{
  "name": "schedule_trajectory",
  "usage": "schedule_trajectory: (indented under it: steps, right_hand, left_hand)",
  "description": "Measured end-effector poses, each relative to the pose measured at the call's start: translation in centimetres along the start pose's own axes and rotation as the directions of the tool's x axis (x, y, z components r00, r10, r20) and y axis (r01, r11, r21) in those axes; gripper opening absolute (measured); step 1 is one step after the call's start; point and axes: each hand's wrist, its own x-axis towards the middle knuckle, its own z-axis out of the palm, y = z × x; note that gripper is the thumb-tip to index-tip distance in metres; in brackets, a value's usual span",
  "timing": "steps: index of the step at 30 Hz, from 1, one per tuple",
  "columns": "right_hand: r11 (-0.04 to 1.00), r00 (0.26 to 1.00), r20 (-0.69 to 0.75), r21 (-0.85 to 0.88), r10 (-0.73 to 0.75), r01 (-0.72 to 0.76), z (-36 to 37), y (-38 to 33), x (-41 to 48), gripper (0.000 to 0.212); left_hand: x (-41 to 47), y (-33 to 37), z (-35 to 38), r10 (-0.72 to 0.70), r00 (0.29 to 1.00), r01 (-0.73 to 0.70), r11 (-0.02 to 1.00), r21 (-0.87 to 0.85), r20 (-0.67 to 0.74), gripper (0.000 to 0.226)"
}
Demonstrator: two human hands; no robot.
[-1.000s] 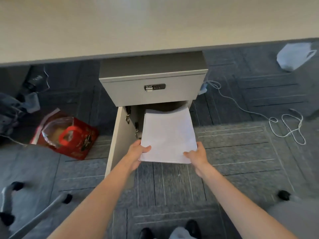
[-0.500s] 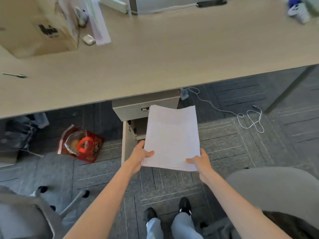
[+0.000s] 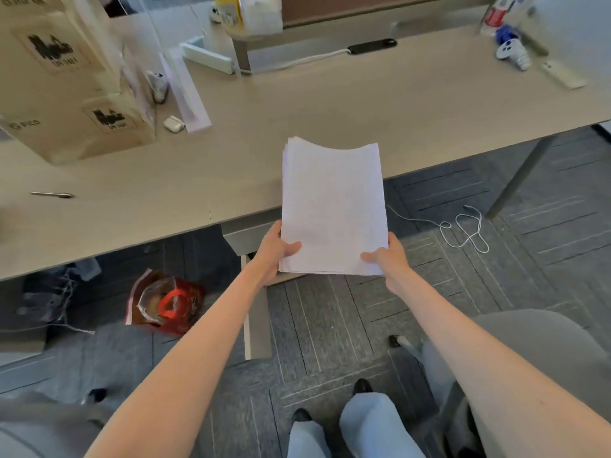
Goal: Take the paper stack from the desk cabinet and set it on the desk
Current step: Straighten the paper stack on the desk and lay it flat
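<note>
A white paper stack point(image 3: 334, 206) is held in the air, its far end over the front edge of the light wooden desk point(image 3: 330, 104). My left hand point(image 3: 274, 256) grips its near left corner and my right hand point(image 3: 386, 259) grips its near right corner, thumbs on top. The grey desk cabinet point(image 3: 241, 239) stands under the desk, mostly hidden by the paper; its open door point(image 3: 256, 319) swings out toward me.
A cardboard box point(image 3: 62, 84), earbud case point(image 3: 173, 124) and pen point(image 3: 53, 194) lie on the desk's left. Controllers point(image 3: 512, 52) sit at far right. On the floor are a red bag point(image 3: 165, 302) and white cable point(image 3: 463, 231). Grey chairs point(image 3: 542, 355) flank my legs.
The paper stack has come out of the cabinet and risen to desk height, now reaching over the desk edge. The view has tilted up, showing more desk.
</note>
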Motion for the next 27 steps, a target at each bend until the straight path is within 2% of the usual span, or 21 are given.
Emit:
schedule_trajectory:
  steps: [11, 19, 27]
  right_hand:
    - [0.996, 0.996, 0.032, 0.015, -0.086, 0.085, -2.1, -12.7, 12.5, 0.059]
    - [0.993, 0.993, 0.092, -0.086, -0.076, 0.083, -6.5, -20.1, 25.3, 0.060]
    - [0.983, 0.995, 0.093, -0.174, -0.041, 0.057, -8.3, -23.0, 36.4, 0.066]
  left_hand:
    - [12.5, 11.0, 4.1, 0.118, 0.991, -0.115, 0.992, 0.042, -0.060, 0.057]
    - [23.9, 15.7, 9.6, 0.051, 0.994, -0.054, 0.998, -0.023, -0.100, 0.055]
    - [34.6, 18.0, 12.5, -0.055, 0.992, 0.050, 0.998, -0.044, -0.117, 0.057]
